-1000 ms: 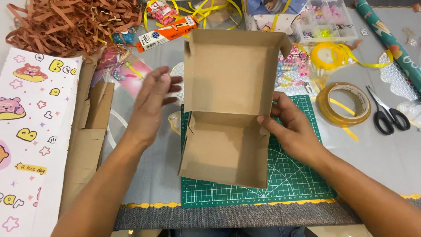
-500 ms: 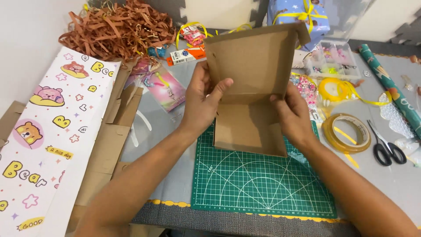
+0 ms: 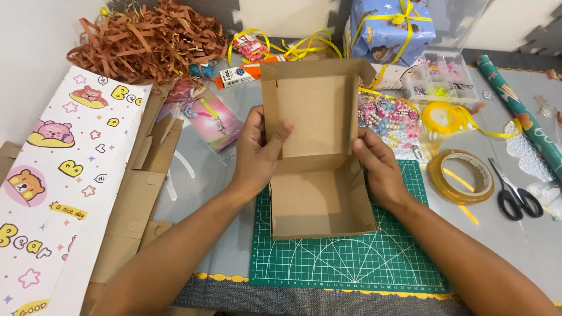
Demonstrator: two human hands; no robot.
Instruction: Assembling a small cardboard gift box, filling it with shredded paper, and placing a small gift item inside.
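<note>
A brown cardboard box [image 3: 319,199] stands open on the green cutting mat [image 3: 345,263], its lid flap upright. My left hand [image 3: 257,152] grips the left edge where lid meets base, thumb inside the lid. My right hand [image 3: 377,164] holds the right side wall at the same height. The box is empty inside.
Flat cardboard pieces [image 3: 137,187] and cartoon bear wrapping paper [image 3: 52,181] lie left. Brown shredded paper [image 3: 146,41] is at back left. A tape roll [image 3: 462,175], scissors [image 3: 515,196], yellow ribbon spool [image 3: 442,117], bead case [image 3: 442,76], rolled wrap [image 3: 518,117] and wrapped gift [image 3: 392,26] are right.
The view has shifted, so the box sits lower and more upright in frame. Both hands stay on its sides; the left thumb now presses inside the lid.
</note>
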